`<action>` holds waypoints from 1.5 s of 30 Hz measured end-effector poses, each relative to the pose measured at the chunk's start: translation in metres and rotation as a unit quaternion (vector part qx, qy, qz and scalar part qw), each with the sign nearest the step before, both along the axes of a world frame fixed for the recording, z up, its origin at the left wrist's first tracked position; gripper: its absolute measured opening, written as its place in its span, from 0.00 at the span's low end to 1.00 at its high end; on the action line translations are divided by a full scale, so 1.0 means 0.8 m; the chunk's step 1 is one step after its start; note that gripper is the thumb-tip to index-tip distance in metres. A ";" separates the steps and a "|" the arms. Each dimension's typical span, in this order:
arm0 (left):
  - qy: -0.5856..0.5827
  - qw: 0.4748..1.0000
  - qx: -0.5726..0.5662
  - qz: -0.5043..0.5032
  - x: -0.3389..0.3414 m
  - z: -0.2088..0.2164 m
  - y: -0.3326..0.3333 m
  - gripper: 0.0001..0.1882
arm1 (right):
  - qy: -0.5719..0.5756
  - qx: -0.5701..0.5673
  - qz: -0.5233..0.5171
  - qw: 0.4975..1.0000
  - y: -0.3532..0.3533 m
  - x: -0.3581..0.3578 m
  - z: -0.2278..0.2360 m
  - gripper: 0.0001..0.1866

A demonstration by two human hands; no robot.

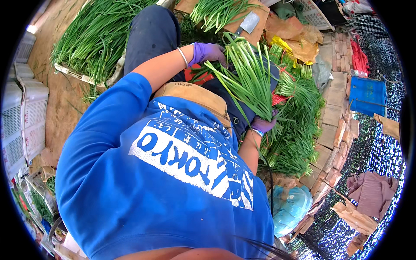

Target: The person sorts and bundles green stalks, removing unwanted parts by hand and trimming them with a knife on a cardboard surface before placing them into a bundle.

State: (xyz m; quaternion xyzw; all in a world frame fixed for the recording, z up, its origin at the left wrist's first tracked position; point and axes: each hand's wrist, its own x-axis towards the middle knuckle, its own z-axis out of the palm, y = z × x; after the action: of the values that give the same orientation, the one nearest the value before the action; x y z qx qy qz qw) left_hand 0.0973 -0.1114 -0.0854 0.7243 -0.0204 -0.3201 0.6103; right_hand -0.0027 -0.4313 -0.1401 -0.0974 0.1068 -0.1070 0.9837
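A loose bunch of garlic chives [248, 71] lies slantwise over my lap, pale stem ends up and leaves toward my right hand. My right hand [263, 124], in a purple glove, is closed round its lower, leafy part. At the bunch's left side is my left hand [209, 53], also gloved in purple, with its fingers curled downward. Those fingertips are hidden, so what they grip cannot be made out. Below that hand, some dark green leaves and a red piece [200, 74] show on my lap. Tied bunches of chives [297, 117] are heaped to my right.
A big pile of chives [97, 41] fills a pale crate at the far left. Ahead, a cleaver [248, 23] rests on a wooden board [258, 34] beside more chives [216, 13]. White plastic crates [32, 115] stand left; bricks [331, 108] and a blue container [367, 96] are right.
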 end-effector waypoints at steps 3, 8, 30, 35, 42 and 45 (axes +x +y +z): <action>-0.016 0.999 -0.031 0.008 0.011 -0.036 0.014 0.20 | -0.014 0.000 0.007 1.000 0.019 0.006 0.012 0.04; 0.048 0.984 -0.157 -0.068 0.004 0.004 0.048 0.15 | -0.040 0.026 0.035 0.998 0.007 0.009 0.000 0.04; -0.127 0.950 0.077 -0.275 -0.005 0.114 -0.075 0.61 | -0.306 -0.288 0.155 0.894 -0.028 0.037 0.160 0.03; -0.157 0.961 0.075 -0.214 -0.014 0.090 -0.110 0.58 | -0.340 -0.314 0.180 0.868 -0.008 0.048 0.178 0.02; -0.054 0.942 0.155 -0.293 -0.014 0.108 -0.097 0.31 | -0.403 -0.284 0.222 0.841 0.002 0.049 0.176 0.05; -0.146 0.969 0.015 -0.200 -0.005 0.062 -0.083 0.16 | -0.394 -0.241 0.197 0.865 0.007 0.043 0.169 0.03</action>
State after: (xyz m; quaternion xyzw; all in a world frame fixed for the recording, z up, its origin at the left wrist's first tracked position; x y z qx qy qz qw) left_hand 0.0933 -0.1777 -0.0354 0.7533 -0.2495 -0.3268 0.5133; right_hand 0.0320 -0.4261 -0.0049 -0.3004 -0.3403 0.0369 0.8903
